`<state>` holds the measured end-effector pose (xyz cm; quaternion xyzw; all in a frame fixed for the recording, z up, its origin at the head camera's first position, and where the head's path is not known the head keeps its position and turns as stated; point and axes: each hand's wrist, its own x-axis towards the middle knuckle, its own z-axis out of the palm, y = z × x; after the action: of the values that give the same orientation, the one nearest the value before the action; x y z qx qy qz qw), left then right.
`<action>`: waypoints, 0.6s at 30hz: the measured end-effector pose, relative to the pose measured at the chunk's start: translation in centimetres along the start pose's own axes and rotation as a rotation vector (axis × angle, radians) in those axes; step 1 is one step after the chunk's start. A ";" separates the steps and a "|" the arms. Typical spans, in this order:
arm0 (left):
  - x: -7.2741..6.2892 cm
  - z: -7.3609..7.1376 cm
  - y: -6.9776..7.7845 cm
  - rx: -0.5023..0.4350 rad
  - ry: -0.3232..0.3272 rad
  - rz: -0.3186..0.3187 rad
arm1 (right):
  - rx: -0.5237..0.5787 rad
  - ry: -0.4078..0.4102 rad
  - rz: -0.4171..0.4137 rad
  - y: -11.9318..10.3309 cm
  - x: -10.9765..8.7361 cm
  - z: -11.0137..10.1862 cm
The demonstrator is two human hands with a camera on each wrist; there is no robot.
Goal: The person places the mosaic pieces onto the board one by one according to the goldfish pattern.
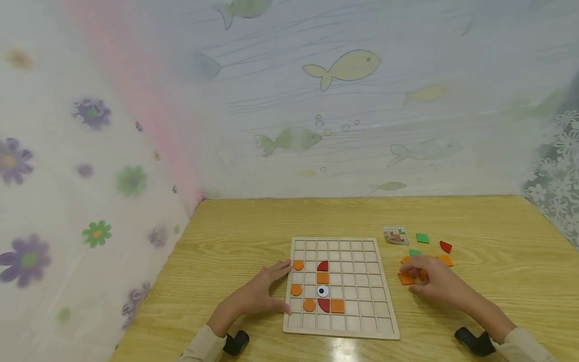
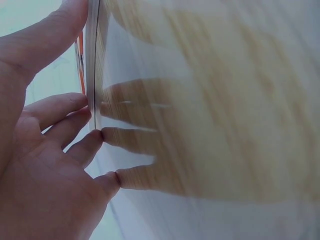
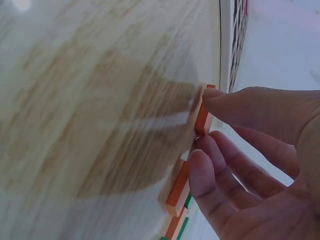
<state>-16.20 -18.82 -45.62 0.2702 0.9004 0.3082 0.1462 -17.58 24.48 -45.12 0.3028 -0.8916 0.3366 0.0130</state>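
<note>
A wooden grid board (image 1: pixel 362 291) lies on the table. It holds three orange discs (image 1: pixel 296 289), two red quarter-round tiles (image 1: pixel 323 266), two orange square tiles (image 1: pixel 337 305) and a white disc with a black eye (image 1: pixel 322 291). My left hand (image 1: pixel 258 290) touches the board's left edge with spread fingers and thumb. Right of the board, my right hand (image 1: pixel 434 281) pinches an orange square tile (image 3: pixel 204 117) by its edges between thumb and fingers, with the tile at table level. Other orange tiles (image 1: pixel 445 260) are beside this hand, some partly hidden under it.
Behind the right hand lie green tiles (image 1: pixel 422 238), a red quarter-round tile (image 1: pixel 446 246) and a small picture card (image 1: pixel 395 235) with a printed grid. A curtain with fish (image 1: pixel 348 65) hangs along the table's back edge, and a flowered one (image 1: pixel 95 201) on the left.
</note>
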 end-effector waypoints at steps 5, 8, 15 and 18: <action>0.1 0.0 0.0 -0.003 0.000 0.002 | -0.006 0.010 0.018 0.0 0.2 0.2; 0.1 0.0 0.0 -0.004 -0.003 0.000 | -0.001 0.008 0.039 0.0 0.2 0.2; 0.1 0.0 0.0 0.008 -0.006 -0.004 | -0.025 -0.008 0.067 0.0 0.0 0.3; 0.1 0.0 0.0 0.008 -0.001 -0.004 | -0.034 -0.006 0.052 -0.1 -0.1 0.4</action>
<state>-16.26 -18.76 -45.65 0.2691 0.9020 0.3042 0.1461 -17.42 24.22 -45.41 0.2804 -0.9048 0.3205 0.0069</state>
